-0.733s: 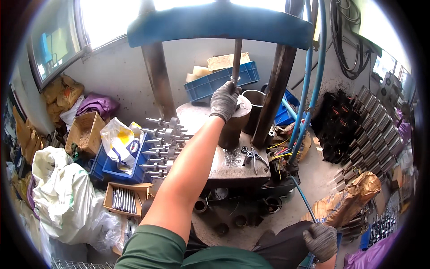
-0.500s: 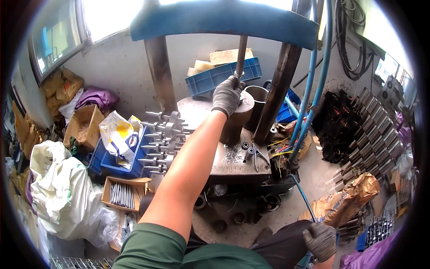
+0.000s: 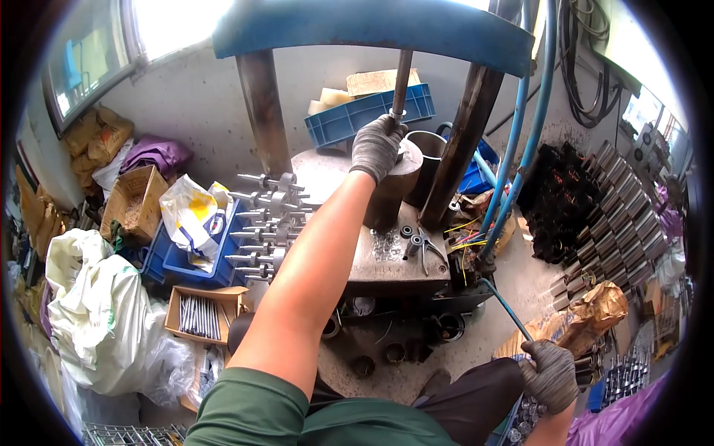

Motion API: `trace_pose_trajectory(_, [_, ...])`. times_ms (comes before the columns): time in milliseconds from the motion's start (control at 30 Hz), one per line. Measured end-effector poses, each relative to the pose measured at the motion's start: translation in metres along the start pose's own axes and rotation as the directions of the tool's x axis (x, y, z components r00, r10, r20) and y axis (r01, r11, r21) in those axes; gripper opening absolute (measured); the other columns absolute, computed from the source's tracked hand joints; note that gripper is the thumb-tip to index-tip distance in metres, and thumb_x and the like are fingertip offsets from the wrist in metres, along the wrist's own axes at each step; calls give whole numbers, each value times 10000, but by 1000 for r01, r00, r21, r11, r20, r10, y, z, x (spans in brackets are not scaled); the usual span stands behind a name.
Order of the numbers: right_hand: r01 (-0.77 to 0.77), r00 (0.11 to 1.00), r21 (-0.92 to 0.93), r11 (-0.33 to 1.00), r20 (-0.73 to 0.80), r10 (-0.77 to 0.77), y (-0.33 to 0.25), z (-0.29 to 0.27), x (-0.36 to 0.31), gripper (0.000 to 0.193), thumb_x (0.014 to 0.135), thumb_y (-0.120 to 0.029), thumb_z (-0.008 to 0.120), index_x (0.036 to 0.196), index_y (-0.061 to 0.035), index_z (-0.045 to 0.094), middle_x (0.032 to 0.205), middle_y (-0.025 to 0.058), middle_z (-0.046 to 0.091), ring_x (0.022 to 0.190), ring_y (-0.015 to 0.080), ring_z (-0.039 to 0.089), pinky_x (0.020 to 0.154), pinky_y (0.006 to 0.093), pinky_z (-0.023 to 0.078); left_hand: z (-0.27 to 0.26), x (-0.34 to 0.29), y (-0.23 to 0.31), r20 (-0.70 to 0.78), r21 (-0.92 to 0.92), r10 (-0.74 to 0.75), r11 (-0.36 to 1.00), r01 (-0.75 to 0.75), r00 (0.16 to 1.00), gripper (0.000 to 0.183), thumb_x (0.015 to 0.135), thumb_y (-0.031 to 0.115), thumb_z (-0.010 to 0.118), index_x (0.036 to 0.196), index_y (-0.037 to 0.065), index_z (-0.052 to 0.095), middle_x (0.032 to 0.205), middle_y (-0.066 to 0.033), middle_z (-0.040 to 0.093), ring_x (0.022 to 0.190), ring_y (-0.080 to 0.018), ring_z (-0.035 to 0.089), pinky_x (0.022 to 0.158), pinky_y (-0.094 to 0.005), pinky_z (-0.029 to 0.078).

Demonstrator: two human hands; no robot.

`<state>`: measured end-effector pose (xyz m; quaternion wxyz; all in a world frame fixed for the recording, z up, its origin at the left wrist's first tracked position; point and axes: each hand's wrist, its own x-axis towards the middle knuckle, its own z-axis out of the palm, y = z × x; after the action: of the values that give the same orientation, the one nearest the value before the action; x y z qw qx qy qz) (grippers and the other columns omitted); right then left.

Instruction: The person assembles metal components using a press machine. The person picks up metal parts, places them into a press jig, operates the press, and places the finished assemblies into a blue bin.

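My left hand [image 3: 378, 146], in a grey knit glove, reaches up to the press. Its fingers are closed just below the silver ring [image 3: 397, 114] at the lower end of the vertical press rod [image 3: 402, 80]; what they hold is hidden. Under that hand stands a thick metal cylinder [image 3: 385, 202] on the press bed. My right hand [image 3: 550, 377], gloved too, is wrapped around the end of a thin blue lever [image 3: 507, 311] at the lower right. Pliers [image 3: 428, 251] lie on the bed beside a small bearing [image 3: 406, 231] and several loose rings [image 3: 387, 245].
Several rotors with shafts [image 3: 271, 223] stand left of the bed. A blue bin [image 3: 201, 273] and a carton of metal rods [image 3: 199, 318] sit farther left. Posts [image 3: 264, 111] and blue hoses [image 3: 526, 160] frame the press. Stacked metal tubes [image 3: 621, 215] fill the right side.
My right hand has moved up and slightly right, and the lever's end has risen with it. My left hand stays at the rod. The whole view has shifted slightly.
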<state>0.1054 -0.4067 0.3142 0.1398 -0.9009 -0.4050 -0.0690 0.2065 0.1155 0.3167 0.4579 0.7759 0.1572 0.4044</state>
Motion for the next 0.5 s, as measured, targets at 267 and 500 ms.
trace_pose_trajectory(267, [199,770,-22,980,-615,-170,37,-38,149,284,977,-13,659,1257,37,659,1108,152,715,993,249,711,918,359,569,1,-3,5,9,-27,-18,999,18,1000,237,1016,260,698,1155,69,722,828,-141,735,689,-231,713,684,-373,573])
trace_pose_trajectory(500, [117,883,154,981,-468,-32,35,-32,147,352,988,-53,666,1325,47,653,1169,153,731,956,212,717,862,338,596,1,5,-10,-18,64,20,998,-18,1000,212,1008,200,720,1182,80,739,821,-81,728,662,-138,610,674,-326,554])
